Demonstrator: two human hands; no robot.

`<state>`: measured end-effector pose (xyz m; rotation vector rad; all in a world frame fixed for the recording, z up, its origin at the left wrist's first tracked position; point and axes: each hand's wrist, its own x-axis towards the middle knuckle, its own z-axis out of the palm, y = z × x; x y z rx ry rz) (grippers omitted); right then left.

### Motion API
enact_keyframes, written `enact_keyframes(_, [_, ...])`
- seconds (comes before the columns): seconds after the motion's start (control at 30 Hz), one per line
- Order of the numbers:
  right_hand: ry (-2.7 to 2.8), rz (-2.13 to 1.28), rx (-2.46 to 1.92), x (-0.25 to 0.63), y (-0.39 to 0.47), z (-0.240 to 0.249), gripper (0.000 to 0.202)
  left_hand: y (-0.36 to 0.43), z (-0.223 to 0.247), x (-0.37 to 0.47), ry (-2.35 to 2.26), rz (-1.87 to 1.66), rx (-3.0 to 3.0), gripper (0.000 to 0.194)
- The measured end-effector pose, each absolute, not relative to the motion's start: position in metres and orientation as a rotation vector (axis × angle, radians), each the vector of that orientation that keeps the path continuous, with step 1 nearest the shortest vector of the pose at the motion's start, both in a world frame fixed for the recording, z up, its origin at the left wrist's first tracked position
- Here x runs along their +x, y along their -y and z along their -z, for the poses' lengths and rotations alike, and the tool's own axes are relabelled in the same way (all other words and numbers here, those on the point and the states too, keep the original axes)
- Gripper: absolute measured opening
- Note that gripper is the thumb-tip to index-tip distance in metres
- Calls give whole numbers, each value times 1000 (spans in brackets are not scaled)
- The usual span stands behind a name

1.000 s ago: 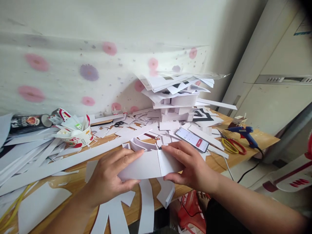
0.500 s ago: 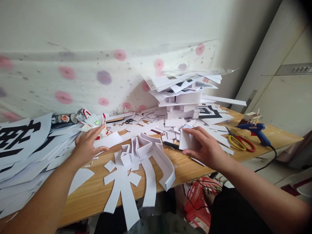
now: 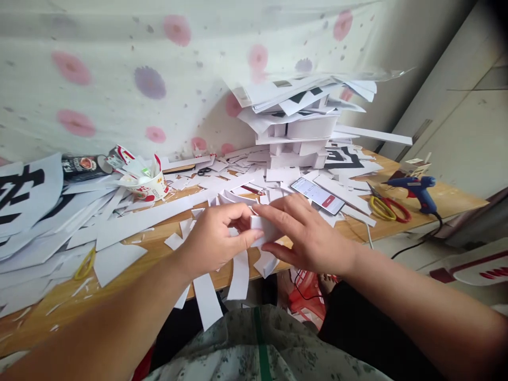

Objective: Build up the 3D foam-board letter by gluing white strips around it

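Observation:
My left hand [image 3: 218,235] and my right hand [image 3: 313,230] meet over the front of the table. Between them is a small white strip of card or foam board [image 3: 259,223]. My left thumb and fingers pinch its near end, while my right fingers wrap around the rest, hiding much of it. Beneath and behind the hands lies a white cut-out character shape [image 3: 239,275] with upright side strips [image 3: 237,197] on part of it. Its lower strokes hang over the table edge, and my hands cover its middle.
A phone [image 3: 317,194] with its screen lit lies right of centre. Beyond it are scissors [image 3: 391,209] and a blue glue gun [image 3: 416,190]. White pieces are stacked [image 3: 301,127] by the wall. A paper cup [image 3: 146,186] and printed sheets [image 3: 27,206] are at left.
My left hand has come right from beside the cup and taken hold of the white strip. My right hand has brought the strip left, uncovering the phone. The view has tilted down.

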<state>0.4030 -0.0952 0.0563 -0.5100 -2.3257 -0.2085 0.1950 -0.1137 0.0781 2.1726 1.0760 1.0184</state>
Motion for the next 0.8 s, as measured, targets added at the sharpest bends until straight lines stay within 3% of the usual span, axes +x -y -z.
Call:
enact_keyframes(0.07, [2256,316,-533,401,85,-66,52,112,-85,191,-1138,-1189,2381,11])
enact_keyframes(0.2, [2088,469,-703,398,70,-71,32,108,-82,179,-1167,-1444,2791,12])
enact_keyframes(0.43, [2220,146,-929,382,71,-53,42,97,-39,170,-981,-1437,2787,10])
enact_keyframes(0.6, [2448,-324,-714,382,64,-48,57,83,-29,154,-526,-1039,2502,12])
enact_keyframes(0.8, [2670,-417,-655,389,53,-35,59,64,-7,134,-1040,-1153,2473,16])
